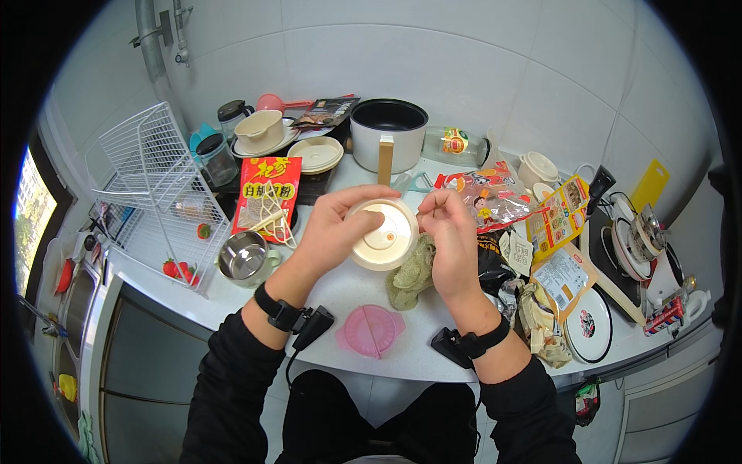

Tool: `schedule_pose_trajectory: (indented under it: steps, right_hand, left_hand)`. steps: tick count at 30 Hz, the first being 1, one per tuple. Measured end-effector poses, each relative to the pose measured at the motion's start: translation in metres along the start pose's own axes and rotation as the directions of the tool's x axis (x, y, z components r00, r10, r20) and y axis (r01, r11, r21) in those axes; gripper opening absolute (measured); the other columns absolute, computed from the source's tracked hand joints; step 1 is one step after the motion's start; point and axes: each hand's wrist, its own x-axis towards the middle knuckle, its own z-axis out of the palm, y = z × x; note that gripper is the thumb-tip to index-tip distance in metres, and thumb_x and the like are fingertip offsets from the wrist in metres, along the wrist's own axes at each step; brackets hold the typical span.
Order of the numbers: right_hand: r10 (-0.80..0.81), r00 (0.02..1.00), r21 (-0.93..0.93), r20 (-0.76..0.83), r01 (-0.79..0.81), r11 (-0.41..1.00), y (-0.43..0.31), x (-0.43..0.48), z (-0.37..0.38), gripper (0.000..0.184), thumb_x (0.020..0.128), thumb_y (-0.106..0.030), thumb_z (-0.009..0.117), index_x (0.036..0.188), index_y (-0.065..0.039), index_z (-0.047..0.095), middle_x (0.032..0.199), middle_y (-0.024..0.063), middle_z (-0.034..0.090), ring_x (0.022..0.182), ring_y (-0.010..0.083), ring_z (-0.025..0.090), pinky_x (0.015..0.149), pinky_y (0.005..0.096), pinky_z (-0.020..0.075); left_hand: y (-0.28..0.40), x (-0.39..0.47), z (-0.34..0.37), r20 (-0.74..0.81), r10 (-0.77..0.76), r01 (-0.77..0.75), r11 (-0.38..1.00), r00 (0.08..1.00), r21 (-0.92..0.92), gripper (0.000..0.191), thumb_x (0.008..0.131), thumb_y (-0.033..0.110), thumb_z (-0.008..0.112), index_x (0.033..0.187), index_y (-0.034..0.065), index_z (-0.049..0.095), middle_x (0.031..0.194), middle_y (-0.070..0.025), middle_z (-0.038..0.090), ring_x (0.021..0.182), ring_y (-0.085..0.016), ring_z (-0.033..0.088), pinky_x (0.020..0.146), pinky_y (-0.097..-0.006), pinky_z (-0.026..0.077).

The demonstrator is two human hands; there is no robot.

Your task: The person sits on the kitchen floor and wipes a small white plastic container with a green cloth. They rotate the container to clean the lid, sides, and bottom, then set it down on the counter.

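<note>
My left hand (342, 223) grips a round cream plastic lid or lidded container (377, 246), thumb pressed on its top, fingers behind the rim. A small orange dot marks its face. At the right rim is my right hand (452, 238), fingers curled; whether it grips the rim I cannot tell. Just behind and below, a crumpled green cloth (408, 284) lies on the white counter (313, 325). Nearer to me is a pink plastic dumpling mould (371, 330). Beyond my hands stands a white pot (385, 139) with a wooden handle.
A white wire rack (156, 191) stands left, with strawberries (182, 271) by its base. Near it are a steel cup (243, 258) and a red spice packet (269, 191). Food bags (493, 194), a yellow packet (559, 217) and a white plate (588, 325) crowd the right.
</note>
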Motion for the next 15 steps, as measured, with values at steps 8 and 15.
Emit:
schedule_pose_trajectory:
  steps: [8,15]
  right_hand:
    - [0.06,0.996,-0.143,-0.062,-0.069,0.987,0.0016,0.0038,0.0019,0.015,0.104,-0.016,0.052,0.105,-0.002,0.057,0.096,0.0032,0.058,0.09,0.0117,0.053,0.083,0.028,0.0446]
    - [0.132,0.991,-0.058,0.036,-0.13,0.99,0.0071,0.0015,-0.0039,0.027,0.09,-0.01,0.049,0.116,-0.001,0.053,0.107,0.0063,0.053,0.1,0.0144,0.05,0.092,0.0281,0.043]
  left_hand:
    - [0.0017,0.0001,0.0047,-0.022,0.005,-0.004,0.998,1.0,0.057,0.049,0.091,0.005,0.06,0.139,-0.002,0.066,0.122,-0.0106,0.075,0.108,-0.014,0.073,0.095,-0.0295,0.058]
    - [-0.0002,0.001,0.0019,-0.074,-0.085,0.083,0.996,0.994,-0.031,0.058,0.082,0.005,0.059,0.14,0.0026,0.053,0.121,-0.0126,0.07,0.108,-0.017,0.071,0.094,-0.0292,0.057]
